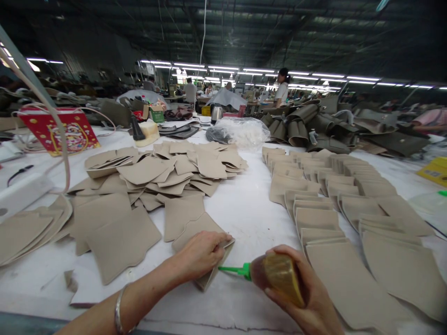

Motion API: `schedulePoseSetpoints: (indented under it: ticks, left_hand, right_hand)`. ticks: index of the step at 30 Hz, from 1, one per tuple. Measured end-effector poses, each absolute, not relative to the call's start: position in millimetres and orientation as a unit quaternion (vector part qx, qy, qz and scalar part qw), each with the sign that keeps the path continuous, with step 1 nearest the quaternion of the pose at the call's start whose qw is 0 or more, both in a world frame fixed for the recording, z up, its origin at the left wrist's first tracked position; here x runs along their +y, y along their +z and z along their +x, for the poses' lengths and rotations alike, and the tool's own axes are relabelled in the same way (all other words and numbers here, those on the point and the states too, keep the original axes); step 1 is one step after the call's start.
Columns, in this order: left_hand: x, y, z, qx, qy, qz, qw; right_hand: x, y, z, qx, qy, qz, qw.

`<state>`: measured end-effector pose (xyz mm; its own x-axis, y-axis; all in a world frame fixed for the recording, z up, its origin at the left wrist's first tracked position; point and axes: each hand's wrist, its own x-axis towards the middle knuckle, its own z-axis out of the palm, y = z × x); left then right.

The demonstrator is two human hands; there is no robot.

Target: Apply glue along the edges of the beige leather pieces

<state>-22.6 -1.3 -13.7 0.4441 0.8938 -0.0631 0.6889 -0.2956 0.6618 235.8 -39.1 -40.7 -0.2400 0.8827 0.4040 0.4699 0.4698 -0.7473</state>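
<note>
My left hand [200,255] rests with curled fingers on a small stack of tan cut pieces [199,228] at the near middle of the white table [244,209], pinning its right edge. My right hand [307,298] is wrapped round a brown glue bottle [279,277] lying almost level. The bottle's green nozzle [234,270] points left and meets the edge of the tan stack just under my left fingers. A metal bangle [118,309] sits on my left wrist.
Loose tan pieces are heaped at the left and centre [167,174]. Neat overlapping rows of tan pieces [331,195] cover the right side. A red printed bag [59,130], a clear plastic bag [240,131] and olive rolled material [314,123] lie farther back. People stand at distant benches.
</note>
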Motion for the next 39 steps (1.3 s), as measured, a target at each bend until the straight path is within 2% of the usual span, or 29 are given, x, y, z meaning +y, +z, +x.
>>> schedulePoseSetpoints:
  ticks: [5, 10, 14, 19, 23, 28, 33, 39]
  left_hand:
    - [-3.8, -12.2, -22.6, 0.514, 0.155, 0.787, 0.304]
    - [-5.3, -11.9, -23.5, 0.516, 0.154, 0.788, 0.298]
    - [-6.0, -12.4, -23.6, 0.52, 0.154, 0.787, 0.293]
    - [-8.0, -10.8, -22.6, 0.524, 0.149, 0.787, 0.289]
    - [-10.0, -10.4, -22.2, 0.53, 0.151, 0.781, 0.292]
    - [-10.1, -10.3, -22.7, 0.531, 0.149, 0.781, 0.292]
    - [-8.9, -10.6, -23.0, 0.532, 0.153, 0.777, 0.299]
    - [-7.8, -12.0, -23.4, 0.534, 0.144, 0.779, 0.295]
  right_hand:
    - [-46.2, -41.5, 234.8, -0.723, 0.214, -0.489, 0.438]
    - [-55.2, -43.3, 230.2, -0.717, 0.284, -0.479, 0.42]
    - [-58.1, -46.3, 226.4, -0.701, 0.258, -0.5, 0.439]
    - [-70.3, -41.0, 210.6, -0.634, 0.37, -0.498, 0.461]
    - [-76.9, -36.6, 203.0, -0.595, 0.349, -0.542, 0.481]
    - [-79.7, -39.4, 202.5, -0.598, 0.392, -0.506, 0.482]
    - [-79.5, -40.0, 202.0, -0.587, 0.343, -0.54, 0.496]
    - [-78.0, -41.3, 201.8, -0.596, 0.388, -0.501, 0.493]
